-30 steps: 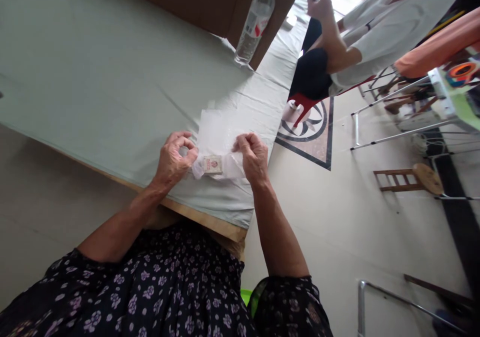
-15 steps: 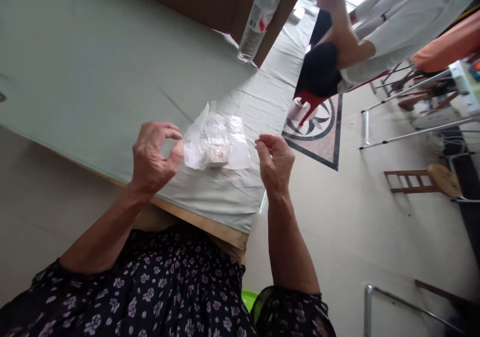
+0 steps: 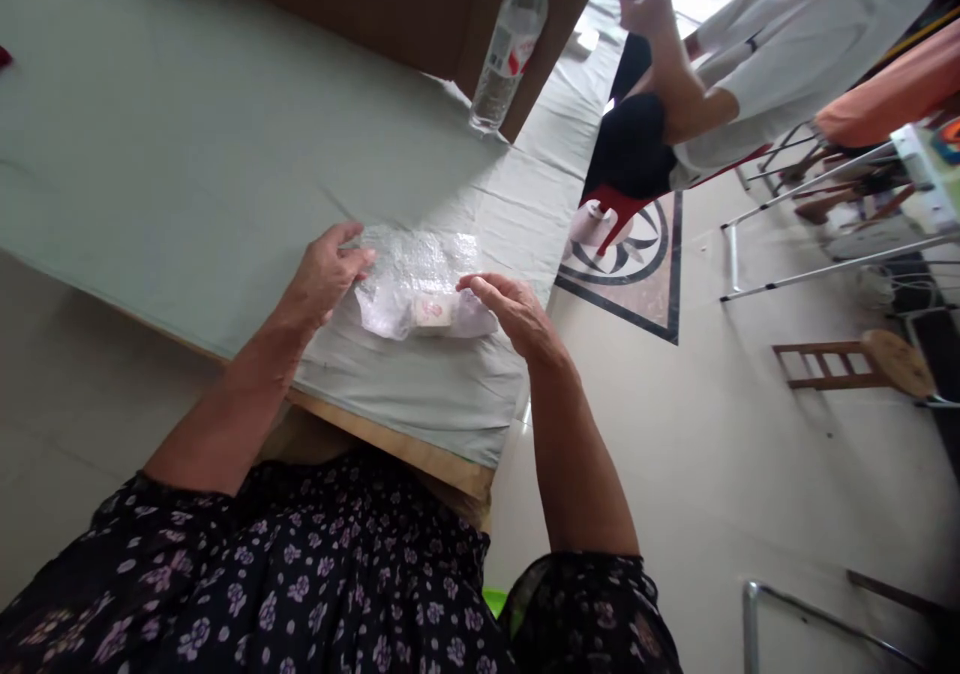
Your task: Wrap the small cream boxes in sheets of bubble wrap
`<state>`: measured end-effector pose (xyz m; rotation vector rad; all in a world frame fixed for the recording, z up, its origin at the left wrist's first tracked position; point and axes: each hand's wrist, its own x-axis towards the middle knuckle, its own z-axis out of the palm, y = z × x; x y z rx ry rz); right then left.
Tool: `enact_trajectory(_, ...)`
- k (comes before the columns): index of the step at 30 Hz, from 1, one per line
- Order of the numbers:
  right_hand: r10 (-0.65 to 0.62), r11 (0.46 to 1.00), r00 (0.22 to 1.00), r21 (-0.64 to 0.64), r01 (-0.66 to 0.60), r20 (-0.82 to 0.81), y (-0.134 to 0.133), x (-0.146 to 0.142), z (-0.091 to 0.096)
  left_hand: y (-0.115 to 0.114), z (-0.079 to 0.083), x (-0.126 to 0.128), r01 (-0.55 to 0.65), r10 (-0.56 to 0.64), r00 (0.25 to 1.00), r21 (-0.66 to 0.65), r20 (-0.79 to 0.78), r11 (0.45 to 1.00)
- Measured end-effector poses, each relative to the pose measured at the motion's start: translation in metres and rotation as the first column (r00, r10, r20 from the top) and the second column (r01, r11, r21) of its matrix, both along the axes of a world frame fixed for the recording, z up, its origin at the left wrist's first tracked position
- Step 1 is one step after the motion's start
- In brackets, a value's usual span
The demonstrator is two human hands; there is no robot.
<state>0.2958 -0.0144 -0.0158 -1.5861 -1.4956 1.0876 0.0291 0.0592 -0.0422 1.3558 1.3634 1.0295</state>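
A sheet of clear bubble wrap (image 3: 420,254) lies spread on the cloth-covered table. On its near part rests a small pale box (image 3: 433,311) with a reddish print on top. My left hand (image 3: 326,272) is at the wrap's left edge, its thumb and index finger apart and the other fingers partly hidden. From the right, my right hand (image 3: 517,314) reaches over the wrap beside the box, thumb and fingertips brought together on the plastic.
A clear plastic bottle (image 3: 510,49) stands by a large brown cardboard box (image 3: 360,4) at the back. The table's wooden edge (image 3: 390,446) runs close to my body. To the right, another person (image 3: 697,104) sits, and a wooden stool (image 3: 847,364) is on the floor.
Both hands have moved inward onto the bubble wrap, the right one leftward over its right part. The wrap's raised upper left flap now lies flatter.
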Motion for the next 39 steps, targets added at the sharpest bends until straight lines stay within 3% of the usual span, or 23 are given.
enact_trajectory(2, -0.009, 0.999, 1.0, 0.046, 0.01, -0.019, -0.014, -0.002, 0.003, -0.017, 0.009, -0.004, 0.141, -0.136, 0.988, 0.076, -0.069, 0.987)
enact_trajectory(5, -0.004, 0.994, 0.999, 0.106, 0.009, -0.045, -0.035, -0.003, 0.01, -0.04, 0.028, -0.003, 0.329, -0.322, 0.934, 0.022, -0.153, 0.944)
enact_trajectory(9, 0.29, 0.957, 0.957, 0.019, -0.289, -0.016, -0.062, 0.003, 0.017, -0.059, 0.046, -0.01, 0.448, -0.439, 0.883, 0.022, -0.169, 0.894)
enact_trajectory(12, 0.39, 0.92, 0.915, -0.078, -0.383, 0.109, -0.076, 0.005, 0.015, -0.069, 0.044, -0.015, 0.591, -0.579, 0.754, -0.067, -0.31, 0.804)
enact_trajectory(15, 0.216, 0.973, 0.952, 0.033, -0.228, 0.215, -0.075, -0.006, 0.01, -0.074, 0.031, -0.01, 0.479, -0.373, 0.751, 0.062, -0.545, 0.875)
enact_trajectory(17, 0.063, 0.977, 0.962, 0.181, -0.114, 0.267, -0.064, -0.019, 0.004, -0.075, 0.022, -0.001, 0.485, -0.268, 0.733, 0.203, -0.625, 0.851)
enact_trajectory(20, 0.011, 0.954, 0.928, 0.273, -0.121, 0.373, -0.043, -0.039, -0.004, -0.072, 0.011, 0.009, 0.574, -0.299, 0.669, 0.216, -0.681, 0.79)
enact_trajectory(23, 0.061, 0.959, 0.911, 0.231, -0.167, 0.408, -0.029, -0.044, -0.01, -0.069, 0.0, 0.009, 0.599, -0.354, 0.58, 0.09, -0.734, 0.796)
enact_trajectory(25, -0.022, 0.953, 0.934, 0.291, -0.088, 0.357, -0.024, -0.033, -0.013, -0.067, -0.008, 0.004, 0.601, -0.361, 0.552, 0.059, -0.752, 0.797)
enact_trajectory(27, -0.193, 0.923, 0.942, 0.376, 0.079, 0.274, -0.02, -0.012, -0.017, -0.066, -0.014, -0.002, 0.602, -0.348, 0.551, 0.073, -0.759, 0.795)
enact_trajectory(29, -0.368, 0.875, 0.898, 0.417, 0.246, 0.241, -0.012, 0.014, -0.024, -0.065, -0.019, -0.007, 0.599, -0.331, 0.554, 0.089, -0.764, 0.796)
enact_trajectory(31, -0.467, 0.85, 0.836, 0.408, 0.334, 0.288, -0.002, 0.039, -0.032, -0.064, -0.02, -0.008, 0.597, -0.319, 0.548, 0.095, -0.773, 0.797)
enact_trajectory(34, -0.484, 0.868, 0.752, 0.356, 0.347, 0.447, 0.006, 0.057, -0.04, -0.066, -0.015, -0.007, 0.602, -0.305, 0.499, 0.071, -0.811, 0.796)
enact_trajectory(36, -0.511, 0.849, 0.707, 0.414, 0.327, 0.49, 0.002, 0.052, -0.039, -0.068, -0.01, -0.005, 0.607, -0.313, 0.435, 0.019, -0.844, 0.794)
enact_trajectory(39, -0.446, 0.844, 0.75, 0.509, 0.169, 0.489, -0.014, 0.022, -0.03, -0.07, -0.003, -0.002, 0.603, -0.322, 0.358, -0.046, -0.876, 0.796)
